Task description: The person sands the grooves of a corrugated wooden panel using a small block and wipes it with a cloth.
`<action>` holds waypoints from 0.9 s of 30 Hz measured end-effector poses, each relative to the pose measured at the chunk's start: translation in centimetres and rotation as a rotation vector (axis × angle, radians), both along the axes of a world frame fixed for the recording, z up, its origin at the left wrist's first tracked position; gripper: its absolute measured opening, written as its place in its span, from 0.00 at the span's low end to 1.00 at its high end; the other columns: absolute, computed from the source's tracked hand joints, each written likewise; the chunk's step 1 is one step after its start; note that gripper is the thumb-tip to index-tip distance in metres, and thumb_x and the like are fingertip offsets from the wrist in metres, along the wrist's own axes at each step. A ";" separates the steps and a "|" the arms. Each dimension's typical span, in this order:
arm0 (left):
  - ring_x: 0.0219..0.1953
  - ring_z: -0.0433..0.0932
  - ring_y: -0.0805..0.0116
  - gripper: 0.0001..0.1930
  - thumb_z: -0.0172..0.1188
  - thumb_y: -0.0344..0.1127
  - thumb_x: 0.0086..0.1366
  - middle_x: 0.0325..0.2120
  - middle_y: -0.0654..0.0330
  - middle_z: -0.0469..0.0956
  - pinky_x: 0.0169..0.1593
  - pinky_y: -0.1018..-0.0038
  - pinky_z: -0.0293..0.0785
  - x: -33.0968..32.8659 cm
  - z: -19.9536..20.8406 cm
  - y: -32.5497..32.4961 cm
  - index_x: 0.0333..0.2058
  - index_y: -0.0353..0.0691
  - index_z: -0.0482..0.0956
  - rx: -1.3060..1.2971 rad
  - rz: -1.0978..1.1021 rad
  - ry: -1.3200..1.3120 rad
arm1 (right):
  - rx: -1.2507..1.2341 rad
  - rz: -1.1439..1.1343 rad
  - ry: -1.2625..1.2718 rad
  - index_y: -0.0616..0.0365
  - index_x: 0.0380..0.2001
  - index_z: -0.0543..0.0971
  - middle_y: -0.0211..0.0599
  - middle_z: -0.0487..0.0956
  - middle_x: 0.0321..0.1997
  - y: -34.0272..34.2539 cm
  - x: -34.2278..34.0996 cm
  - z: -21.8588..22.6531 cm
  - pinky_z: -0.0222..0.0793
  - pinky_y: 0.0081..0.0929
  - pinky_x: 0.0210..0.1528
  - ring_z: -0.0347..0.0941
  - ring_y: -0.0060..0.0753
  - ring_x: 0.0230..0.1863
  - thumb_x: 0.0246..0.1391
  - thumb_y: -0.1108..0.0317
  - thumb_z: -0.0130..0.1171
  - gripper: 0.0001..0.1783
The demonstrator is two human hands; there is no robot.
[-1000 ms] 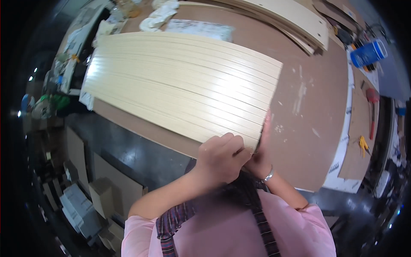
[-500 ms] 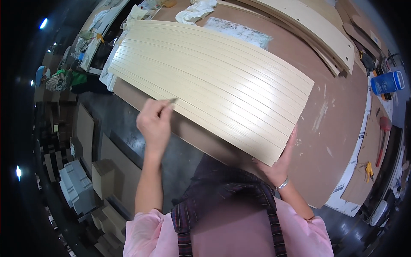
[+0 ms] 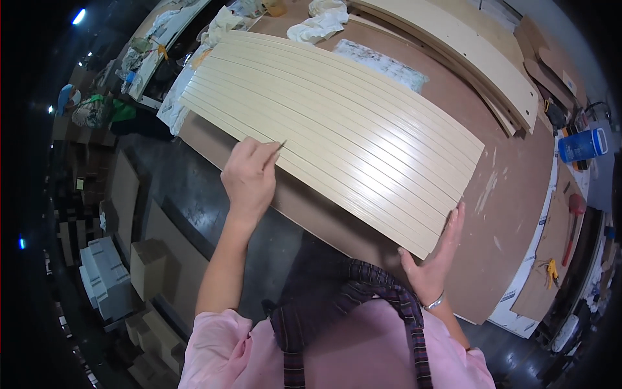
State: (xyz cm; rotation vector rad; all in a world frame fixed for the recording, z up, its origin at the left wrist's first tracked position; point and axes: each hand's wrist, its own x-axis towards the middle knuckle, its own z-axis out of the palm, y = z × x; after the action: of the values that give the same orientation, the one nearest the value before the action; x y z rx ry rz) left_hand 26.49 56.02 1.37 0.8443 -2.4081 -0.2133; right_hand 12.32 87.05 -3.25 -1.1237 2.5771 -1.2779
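Note:
A long cream panel (image 3: 324, 123) with parallel grooves lies tilted across the brown-topped table. My left hand (image 3: 249, 175) is closed in a pinch over its near long edge. From those fingertips sticks a small dark pointed piece (image 3: 282, 144), its tip at the panel face near a groove; its exact kind is hard to make out. At the panel's near right corner is my right hand (image 3: 433, 269), fingers stretched along the short edge and thumb spread beside the corner. It seems to touch the edge without wrapping round it.
Stacked cream boards (image 3: 453, 52) lie at the back right of the brown tabletop (image 3: 505, 214). A crumpled white cloth (image 3: 319, 23) sits behind the panel. On the right are a blue jug (image 3: 582, 145), a red-headed mallet (image 3: 575, 207) and a yellow tool (image 3: 551, 272). Boxes (image 3: 107, 275) stand at lower left.
The view has shifted a little. My left hand has slid right along the near edge with the dark piece. My right hand's fingers have loosened and straightened at the panel's corner.

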 end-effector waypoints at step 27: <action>0.33 0.80 0.53 0.05 0.64 0.35 0.62 0.30 0.56 0.79 0.37 0.61 0.74 7.8 -2.2 -22.9 0.35 0.43 0.84 -0.001 0.151 0.093 | 0.612 0.325 0.293 0.67 0.72 0.54 0.57 0.51 0.78 -19.5 4.7 5.3 0.43 0.57 0.75 0.45 0.61 0.78 0.50 0.48 0.65 0.55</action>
State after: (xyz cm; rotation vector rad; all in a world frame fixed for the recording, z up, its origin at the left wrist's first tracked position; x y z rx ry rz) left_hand 34.27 33.11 -0.88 0.9883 -2.2467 -0.1882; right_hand 17.01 67.58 2.04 -1.5613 2.5289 -0.2373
